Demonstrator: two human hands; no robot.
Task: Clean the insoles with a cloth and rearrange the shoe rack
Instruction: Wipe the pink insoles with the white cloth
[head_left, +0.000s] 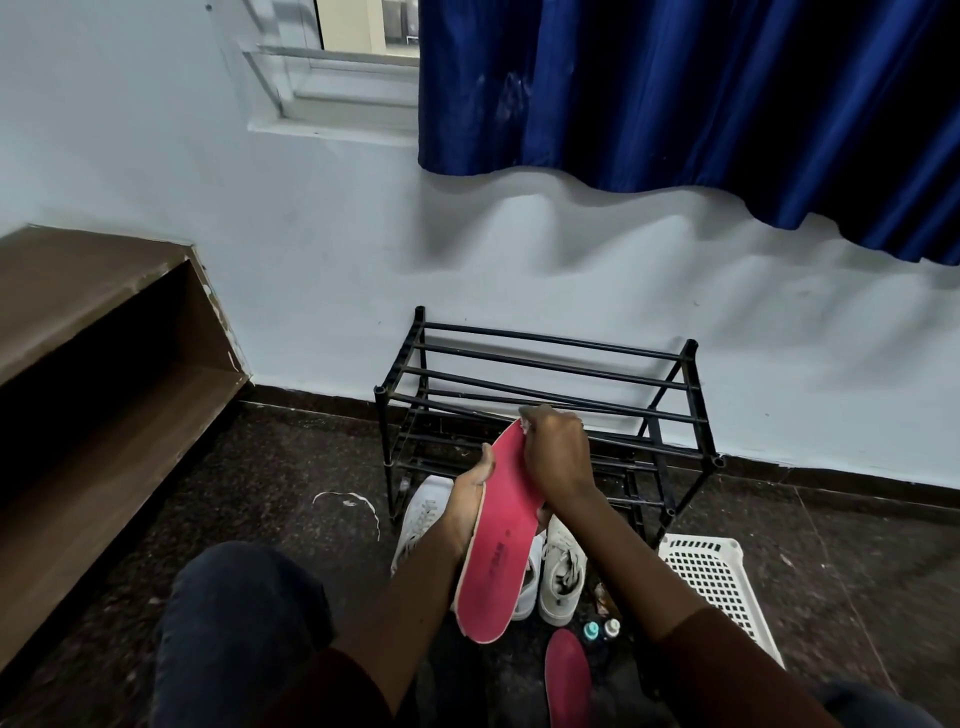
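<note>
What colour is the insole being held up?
Pink-red, with a pale edge: the insole shows best in the head view.

Moderate, even daylight is admitted through the window (366, 23). Soft curtain (675, 93) shadows are cast on the wall (545, 249). Wide-angle bowing is noted at the edges, and slight blur along the lower edge.

Shoe rack (556, 340): top tier bars bare, reachable from above. Lower tiers: front approach obstructed by two white shoes (563, 571) standing at the rack's foot. Right flank: white basket (717, 582), close beside the rack. Near floor: small bottles (602, 630) and a red insole (569, 675). Left flank: dark floor (291, 467) open, one loose lace (353, 501).
</note>
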